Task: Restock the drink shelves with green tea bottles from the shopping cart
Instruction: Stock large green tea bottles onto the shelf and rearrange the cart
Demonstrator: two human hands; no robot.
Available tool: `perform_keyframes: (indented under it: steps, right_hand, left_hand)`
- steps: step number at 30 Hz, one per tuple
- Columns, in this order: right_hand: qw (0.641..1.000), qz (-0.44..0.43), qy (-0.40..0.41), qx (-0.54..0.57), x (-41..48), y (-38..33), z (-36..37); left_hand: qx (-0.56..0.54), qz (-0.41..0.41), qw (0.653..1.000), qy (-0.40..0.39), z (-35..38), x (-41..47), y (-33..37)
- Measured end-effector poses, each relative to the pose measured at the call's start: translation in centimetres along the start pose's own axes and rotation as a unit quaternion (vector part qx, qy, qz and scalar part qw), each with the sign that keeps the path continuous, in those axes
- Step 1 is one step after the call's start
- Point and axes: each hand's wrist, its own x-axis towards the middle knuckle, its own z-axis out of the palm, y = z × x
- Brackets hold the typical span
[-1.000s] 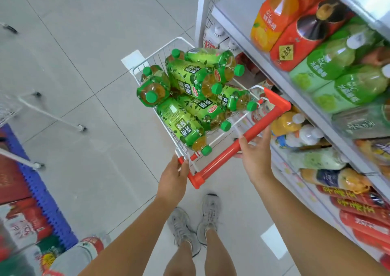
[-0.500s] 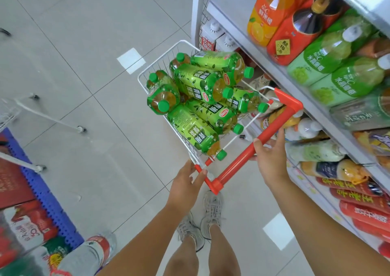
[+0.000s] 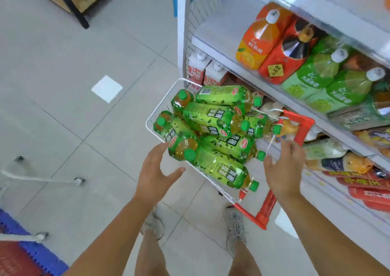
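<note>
Lying flat in cart (image 3: 163, 100): green tea bottles (image 3: 213, 117), most caps toward handle (image 3: 304, 125)

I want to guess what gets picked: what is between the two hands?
The head view shows green tea bottles, piled in the white cart, between the left hand and the right hand.

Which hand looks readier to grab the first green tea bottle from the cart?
Probably the left hand: open, it almost touches the nearest bottle at the left edge of the cart. The right hand hovers by the red handle.
</note>
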Motion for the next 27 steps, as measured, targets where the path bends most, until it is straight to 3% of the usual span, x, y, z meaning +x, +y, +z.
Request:
perform_keyframes:
  steps: [3, 7, 11, 19, 22, 27]
  right_hand:
    - [0.991, 0.03, -0.067, 0.109, 0.0, -4.5, 2.4]
    - [0.925, 0.212, -0.098, 0.298, 1.3, -9.2, 3.9]
    - [0.903, 0.27, -0.087, 0.322, 2.5, -10.3, 4.9]
    - [0.889, 0.285, -0.11, 0.34, 4.0, -9.5, 6.2]
    - [0.894, 0.269, -0.127, 0.335, 4.1, -9.8, 6.3]
    - [0.888, 0.287, -0.084, 0.348, 4.5, -10.3, 7.0]
  left_hand:
    - [0.003, 0.048, 0.997, -0.057, -2.0, 4.0, 0.5]
    - [0.082, 0.124, 0.978, -0.145, -3.7, 8.8, 2.3]
    - [0.109, 0.174, 0.958, -0.198, -3.5, 13.4, 6.2]
    - [0.173, 0.265, 0.908, -0.276, 0.0, 21.5, 12.0]
    - [0.187, 0.282, 0.889, -0.308, 1.7, 23.8, 13.6]
    - [0.225, 0.274, 0.849, -0.392, 4.7, 26.8, 15.2]
